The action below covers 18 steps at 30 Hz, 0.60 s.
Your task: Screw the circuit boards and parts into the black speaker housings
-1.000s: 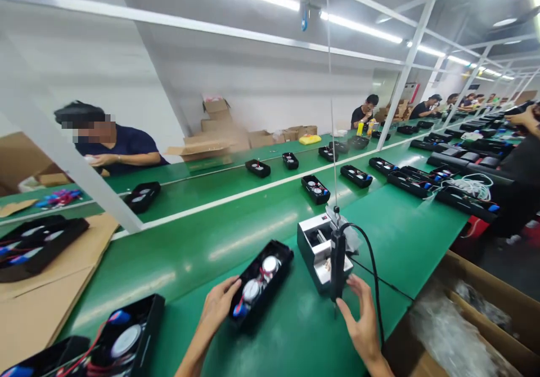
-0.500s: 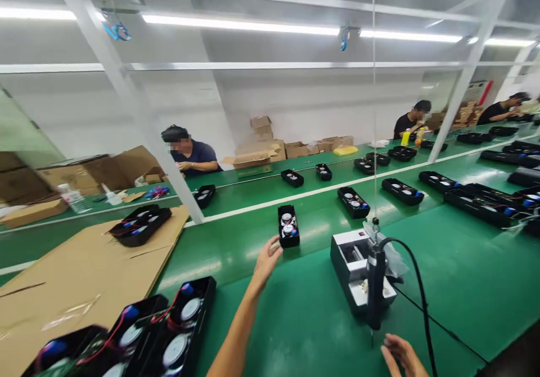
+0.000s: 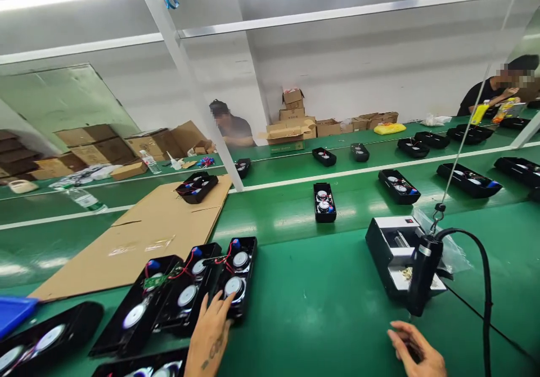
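Observation:
My left hand (image 3: 211, 327) reaches over a black speaker housing (image 3: 248, 275) with two round silver speakers and red wires. The fingers are spread, tips at the lower speaker; whether they press on it I cannot tell. Beside it lie two more open black housings (image 3: 147, 309), one with a small green circuit board (image 3: 155, 282). My right hand (image 3: 415, 348) is half curled and empty, thumb and fingers apart, just below the tip of a hanging black electric screwdriver (image 3: 425, 275). Behind the screwdriver stands a screw feeder box (image 3: 382, 261) with small screws in its tray.
A lone speaker housing (image 3: 324, 203) sits on the green belt ahead, with several others to the right. Flat cardboard (image 3: 139, 242) lies left, near a blue bin (image 3: 16, 313). The screwdriver's cable (image 3: 487, 287) loops down at right. Co-workers sit across the line.
My left hand has left the housing on the belt and come back to the near-left group of housings. My right hand stays near the screwdriver. The view has turned left and down.

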Available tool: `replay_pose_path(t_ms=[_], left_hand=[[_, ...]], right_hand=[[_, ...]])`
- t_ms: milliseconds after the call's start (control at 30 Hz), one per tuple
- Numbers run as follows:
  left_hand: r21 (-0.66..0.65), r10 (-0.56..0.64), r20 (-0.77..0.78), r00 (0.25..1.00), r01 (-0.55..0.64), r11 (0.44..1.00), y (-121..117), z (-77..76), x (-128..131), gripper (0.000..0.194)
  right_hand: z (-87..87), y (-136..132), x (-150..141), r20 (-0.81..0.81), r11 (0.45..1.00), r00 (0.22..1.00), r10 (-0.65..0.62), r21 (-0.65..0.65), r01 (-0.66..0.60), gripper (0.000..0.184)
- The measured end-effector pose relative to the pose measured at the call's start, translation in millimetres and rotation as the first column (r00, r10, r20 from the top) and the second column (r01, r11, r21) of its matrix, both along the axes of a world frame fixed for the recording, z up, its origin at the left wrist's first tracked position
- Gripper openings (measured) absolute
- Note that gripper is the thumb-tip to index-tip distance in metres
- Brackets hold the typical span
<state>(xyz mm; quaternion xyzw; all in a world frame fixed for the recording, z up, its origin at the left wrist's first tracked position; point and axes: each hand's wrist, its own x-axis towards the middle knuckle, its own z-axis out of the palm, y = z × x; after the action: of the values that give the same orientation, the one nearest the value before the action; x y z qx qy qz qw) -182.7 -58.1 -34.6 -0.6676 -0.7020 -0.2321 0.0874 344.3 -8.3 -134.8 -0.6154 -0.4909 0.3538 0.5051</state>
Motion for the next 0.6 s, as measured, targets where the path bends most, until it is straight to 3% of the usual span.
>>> replay_pose_path(t_ms=[100,167,233,333,433,533,600], left_hand=[[0.001,-0.098,0.011,0.995,0.098,0.995,23.3,-5.3,64.5,0.043],[-0.009,-0.174,0.031,0.984,0.174,0.985,32.9,-9.4,125.7,0.045],[-0.025,-0.249,0.066,0.966,0.251,0.968,32.6,-13.0,185.0,0.047],[-0.063,-0.434,0.163,0.886,0.448,0.892,16.6,-14.6,243.0,0.060],[-0.002,-0.608,0.289,0.739,0.636,0.772,-4.5,-11.5,253.5,0.062],[0.097,-0.704,0.327,0.630,0.719,0.688,-20.4,-3.7,233.7,0.044],[0.161,-0.745,0.311,0.590,0.740,0.653,-25.5,4.0,215.7,0.036]], right_hand=[[5.3,-15.4,-51.5,0.061,0.982,0.988,0.140,0.116,-0.146,0.046],[6.2,-30.5,-87.7,0.183,0.944,0.955,0.232,0.193,-0.267,0.069],[4.9,-42.9,-115.0,0.319,0.903,0.906,0.278,0.234,-0.360,0.095],[4.2,-44.8,-124.3,0.413,0.874,0.873,0.259,0.285,-0.394,0.099],[15.6,-23.8,-93.7,0.397,0.841,0.843,0.363,0.250,-0.480,0.105],[43.1,6.9,-44.4,0.380,0.743,0.711,0.592,0.086,-0.664,0.112],[66.1,22.2,-14.9,0.366,0.701,0.648,0.668,-0.016,-0.713,0.112]])
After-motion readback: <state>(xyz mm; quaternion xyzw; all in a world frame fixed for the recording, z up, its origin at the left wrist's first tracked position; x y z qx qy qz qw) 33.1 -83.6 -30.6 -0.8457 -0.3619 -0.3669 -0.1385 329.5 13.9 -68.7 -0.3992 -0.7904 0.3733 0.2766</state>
